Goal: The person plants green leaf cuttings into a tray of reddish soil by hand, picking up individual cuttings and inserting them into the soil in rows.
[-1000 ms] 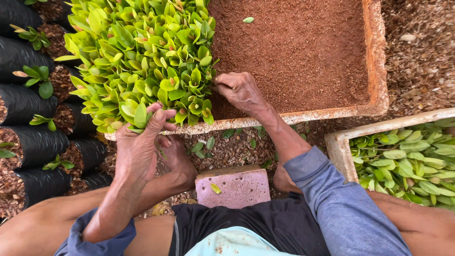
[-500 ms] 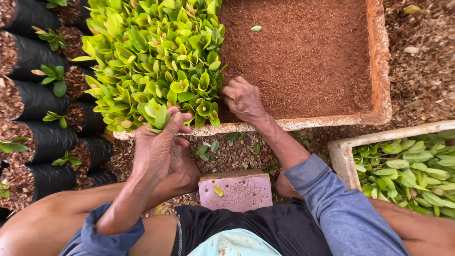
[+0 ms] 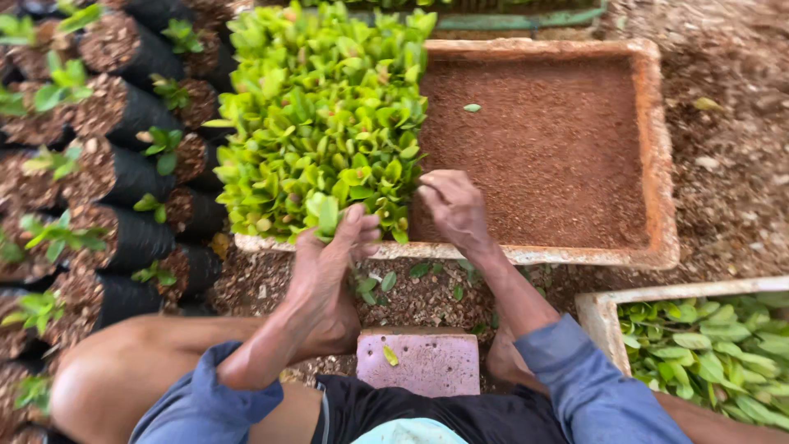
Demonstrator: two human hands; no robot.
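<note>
My left hand (image 3: 325, 267) is closed around a small bunch of green seedlings (image 3: 322, 212) at the near edge of a pale rectangular tray (image 3: 657, 164). The tray's left part is packed with planted green seedlings (image 3: 320, 123); its right part is bare reddish-brown soil (image 3: 542, 148). My right hand (image 3: 454, 205) rests on the soil at the border of the planted patch, fingers curled and pressed down among the stems. Whether it pinches a seedling is hidden.
Rows of black grow bags (image 3: 123, 173) filled with mulch and small plants stand at the left. A second pale tray of loose green cuttings (image 3: 707, 345) sits at the lower right. A pink block (image 3: 419, 362) lies between my knees on mulch-covered ground.
The view has tilted, so the whole tray now shows. Both hands keep their places at the near edge; the left hand still grips its bunch and the right stays pressed into the soil.
</note>
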